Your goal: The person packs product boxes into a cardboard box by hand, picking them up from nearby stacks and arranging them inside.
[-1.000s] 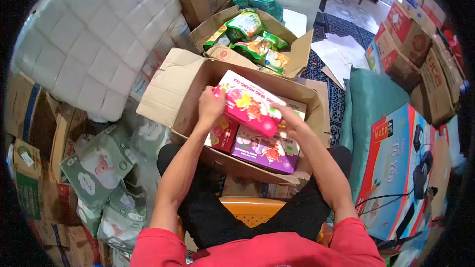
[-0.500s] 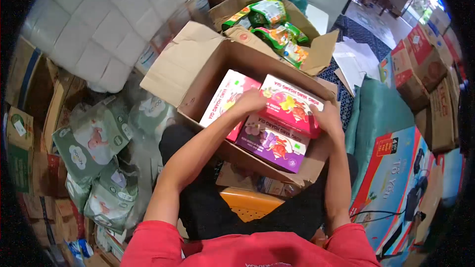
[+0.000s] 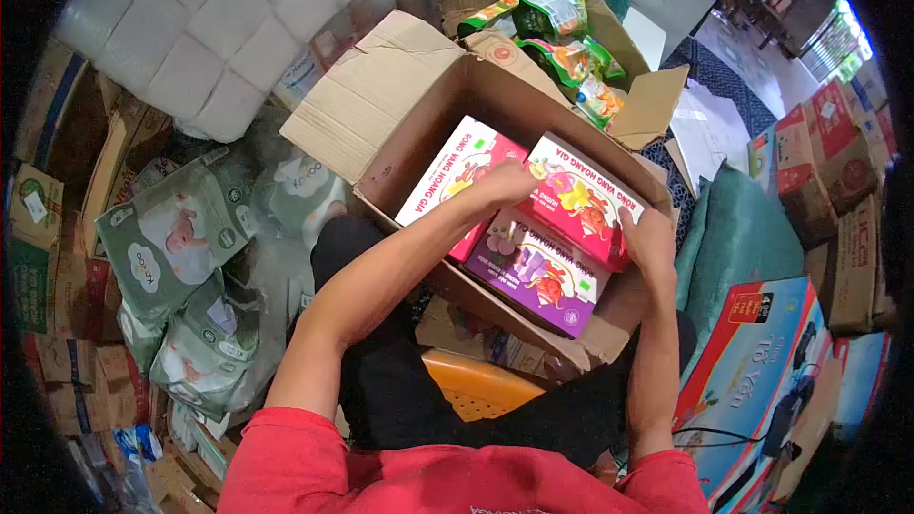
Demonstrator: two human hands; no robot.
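Crowded room; daylight at upper right of frame.
Bright opening (image 3: 845,43) there, dark furniture (image 3: 807,8) beside it, pale floor (image 3: 757,55), dark patterned matting (image 3: 741,86) nearer. Orange perforated seat (image 3: 481,385), lower centre. Cartons line left edge.

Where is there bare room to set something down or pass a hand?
The open carton has a gap in its far left corner, between its walls and the two pink boxes. A strip of orange stool shows bare between the legs. It is crowded around the purple box, left hand and right hand, and among the green packs.
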